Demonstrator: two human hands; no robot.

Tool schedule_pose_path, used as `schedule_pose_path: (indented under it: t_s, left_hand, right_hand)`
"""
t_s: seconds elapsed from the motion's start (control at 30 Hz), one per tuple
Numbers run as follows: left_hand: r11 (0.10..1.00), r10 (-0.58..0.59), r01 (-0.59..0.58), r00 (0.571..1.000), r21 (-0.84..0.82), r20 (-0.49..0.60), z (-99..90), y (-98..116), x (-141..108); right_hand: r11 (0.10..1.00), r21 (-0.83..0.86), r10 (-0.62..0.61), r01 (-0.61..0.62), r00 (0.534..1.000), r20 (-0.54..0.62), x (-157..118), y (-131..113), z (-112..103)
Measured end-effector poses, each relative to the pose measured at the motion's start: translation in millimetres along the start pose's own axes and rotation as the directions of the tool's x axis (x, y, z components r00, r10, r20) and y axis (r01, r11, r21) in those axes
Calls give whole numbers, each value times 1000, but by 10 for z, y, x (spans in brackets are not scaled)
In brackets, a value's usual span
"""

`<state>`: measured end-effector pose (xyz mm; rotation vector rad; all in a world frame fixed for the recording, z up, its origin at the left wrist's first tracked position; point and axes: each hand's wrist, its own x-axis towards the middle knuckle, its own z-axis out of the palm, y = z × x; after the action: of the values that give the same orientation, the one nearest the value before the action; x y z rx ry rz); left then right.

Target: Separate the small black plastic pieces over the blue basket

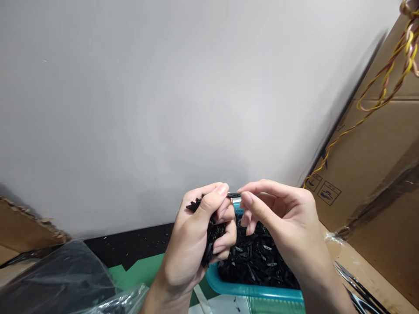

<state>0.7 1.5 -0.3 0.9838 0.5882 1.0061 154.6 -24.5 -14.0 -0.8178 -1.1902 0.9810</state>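
Note:
My left hand (pixel 203 231) is closed around a bunch of small black plastic pieces (pixel 209 244), whose ends stick out past the palm. Between its thumb and forefinger sits the near end of one slim black piece (pixel 233 195). My right hand (pixel 278 213) pinches the other end of that piece between thumb and forefinger, its remaining fingers loosely curled. A small pale, shiny strip shows just under the piece; I cannot tell what it is. Below both hands stands a blue plastic basket (pixel 258 289) holding many similar black pieces (pixel 262 261), partly hidden by my hands.
Tweezers (pixel 355 283) lie on cardboard at the lower right. A clear plastic bag (pixel 59 279) rests at the lower left, beside a green mat (pixel 140 270). Cardboard (pixel 376 174) stands on the right, with a twisted yellow-brown wire (pixel 382 98) hanging there. A grey wall (pixel 147 109) rises behind.

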Motion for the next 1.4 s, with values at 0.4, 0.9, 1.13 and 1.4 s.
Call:
schedule_pose_path:
  t_s: [0.4,0.9,1.13,1.4]
  left_hand:
    - [1000,-12,11,1000,7,17,-33,3,-3]
    - [933,-34,34,999,358,-5,22,-46,9]
    - [756,-26,29,1000,654,-14,15,-117,49]
    - [704,2,-73,995,706,102,-42,-130,95]
  right_hand:
    - [1000,-12,-2,2,1000,-5,-7,-4,-3]
    - [880,-464,-213,105,959,-188,32,33,-181]
    - [895,-402,-193,194,980,43,-30,-106,-134]
    - [874,-480,-21,83,991,134,-42,-127,-73]
